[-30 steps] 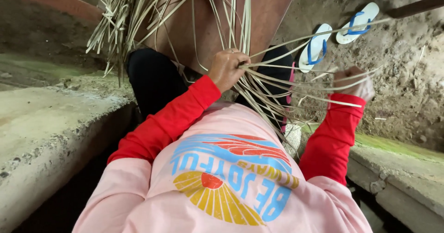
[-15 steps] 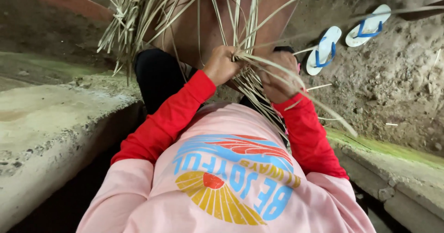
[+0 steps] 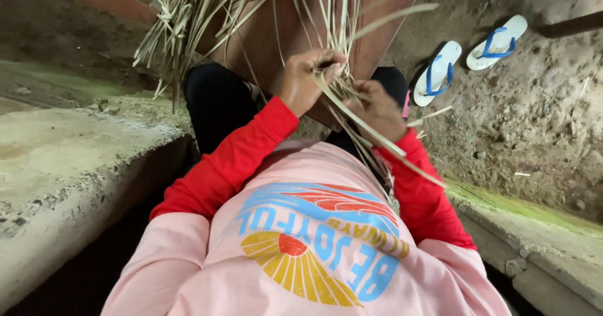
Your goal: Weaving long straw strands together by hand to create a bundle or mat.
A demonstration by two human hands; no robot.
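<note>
Strips (image 3: 352,112) of dry, pale leaf are gathered at the centre of the frame, where both hands meet over them. The left hand (image 3: 308,77) is closed in a fist around a bundle of strips at upper centre, the fingers curled tight. The right hand (image 3: 377,109) lies just to the right and a little lower, touching the same bundle; its fingers are bent over the strips, but whether a firm pinch is made cannot be told, since the fingertips are hidden behind the leaf. From the fist the strips run two ways: the long loose ends fan upward toward the top edge, in front of a brown board (image 3: 276,33), while a few others slant down to the lower right, past the red sleeve (image 3: 414,184). The long axis is thus steeply diagonal, and the left hand is nearer the upward ends. A pair of sandals (image 3: 468,55) is seen on the earth at upper right, well apart from the hands.
</note>
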